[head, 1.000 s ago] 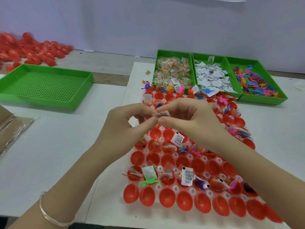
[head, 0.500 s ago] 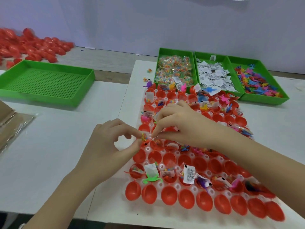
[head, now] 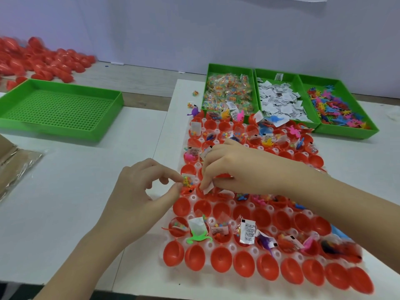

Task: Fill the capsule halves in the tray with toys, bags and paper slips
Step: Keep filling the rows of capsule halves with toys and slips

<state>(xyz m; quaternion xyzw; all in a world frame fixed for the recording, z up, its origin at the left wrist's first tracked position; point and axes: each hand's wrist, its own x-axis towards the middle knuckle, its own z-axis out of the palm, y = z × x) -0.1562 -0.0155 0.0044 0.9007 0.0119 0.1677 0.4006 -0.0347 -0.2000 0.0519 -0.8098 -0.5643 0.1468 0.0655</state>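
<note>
On the white counter (head: pixel 86 180) before me lies the tray (head: pixel 195 198) of red capsule halves (head: pixel 220 256), reaching from 6 o'clock up toward 12. My left hand (head: pixel 138 195) sits at the tray's left edge, its fingers (head: pixel 173 176) pinched narrow on a small bag (head: pixel 187 180) of coloured beads over a half there. My right hand (head: pixel 233 167) is just beside it at 3 o'clock, fingers pinching a paper slip (head: pixel 208 188) down into the next half. Some halves hold toys, bags and slips; the nearest row is bare. At 12 to 1 o'clock stand three green bins: bags (head: pixel 229 92), slips (head: pixel 279 98), toys (head: pixel 337 109). At 10 o'clock sits a green mesh tray (head: pixel 58 107), with loose red halves (head: pixel 43 61) beyond it.
</note>
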